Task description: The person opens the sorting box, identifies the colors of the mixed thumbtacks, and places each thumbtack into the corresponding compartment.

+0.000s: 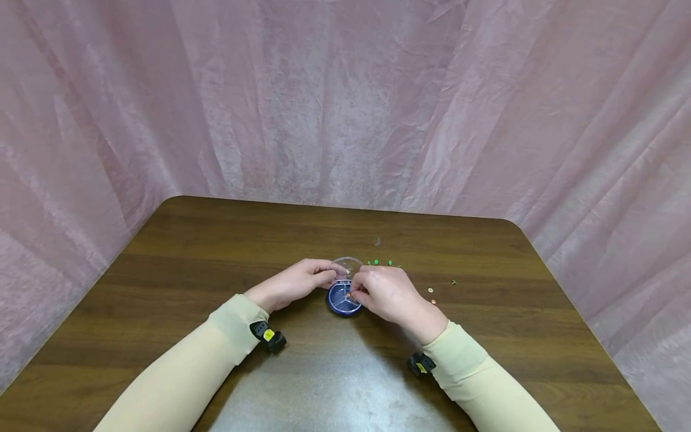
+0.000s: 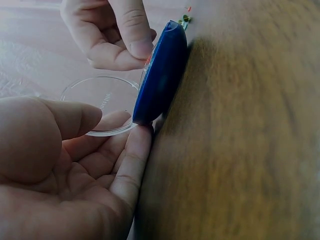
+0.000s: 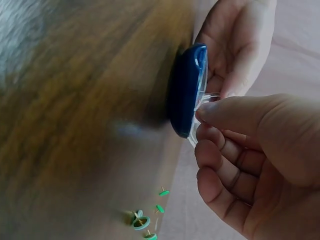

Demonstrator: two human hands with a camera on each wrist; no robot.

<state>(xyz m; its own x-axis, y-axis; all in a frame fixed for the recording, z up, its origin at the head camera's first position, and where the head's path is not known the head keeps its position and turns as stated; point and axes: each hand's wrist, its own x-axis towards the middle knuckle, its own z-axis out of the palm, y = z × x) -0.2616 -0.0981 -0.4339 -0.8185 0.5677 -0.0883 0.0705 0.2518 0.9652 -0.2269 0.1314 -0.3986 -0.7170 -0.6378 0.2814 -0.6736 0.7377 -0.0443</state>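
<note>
A round dark blue case with a divided inside sits on the table, its clear lid raised on the hinge. My left hand holds the lid between thumb and fingers, with fingertips against the case's hinge side. Over the compartments, my right hand pinches a small orange thumbtack between thumb and forefinger, low at the case's rim. That tack shows as a red-orange bit in the left wrist view; in the right wrist view the thumb hides it.
Several green thumbtacks lie beyond the right hand. A pale tack, an orange tack and another green tack are on the wooden table to its right. Pink curtains hang behind the table's far edge.
</note>
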